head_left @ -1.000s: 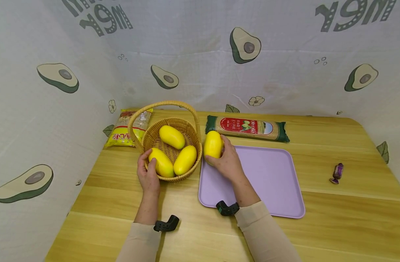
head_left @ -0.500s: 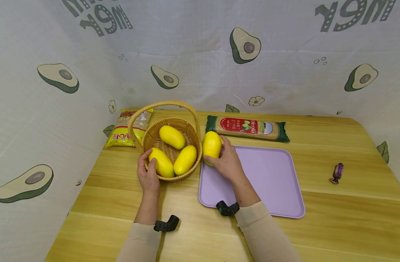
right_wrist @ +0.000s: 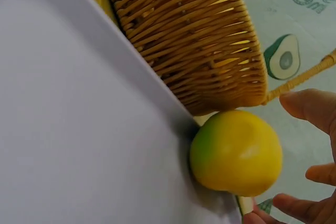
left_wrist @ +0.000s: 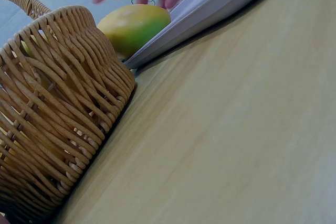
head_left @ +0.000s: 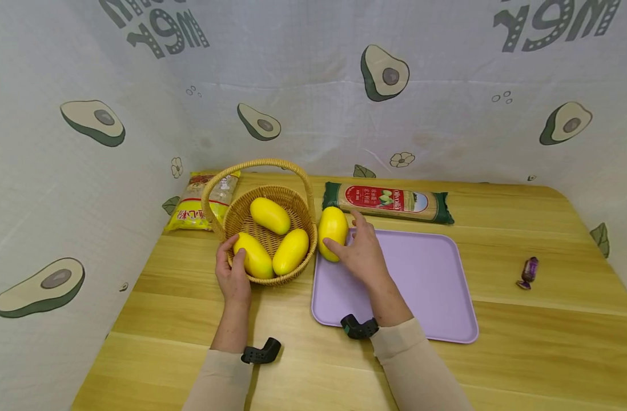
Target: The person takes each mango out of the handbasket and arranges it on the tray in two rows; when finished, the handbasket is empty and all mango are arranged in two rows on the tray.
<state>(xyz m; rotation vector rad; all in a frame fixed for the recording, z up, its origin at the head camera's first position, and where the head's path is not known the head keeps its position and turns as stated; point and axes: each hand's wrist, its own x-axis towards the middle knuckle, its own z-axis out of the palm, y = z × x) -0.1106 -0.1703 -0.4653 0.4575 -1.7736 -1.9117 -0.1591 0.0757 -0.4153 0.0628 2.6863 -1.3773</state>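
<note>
Head view: my right grip has just let go, fingers apart, leaving one yellow mango on the lilac tray's far-left corner; left grip at the wicker basket's rim, clamping I cannot tell. Left wrist view: right fingers spread above that mango. Right wrist view: mango resting free, this placement done, I judge.

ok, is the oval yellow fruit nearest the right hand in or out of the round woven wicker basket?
Out. Both wrist views show the fruit outside the basket, at a corner of the lilac rectangular tray.
</note>
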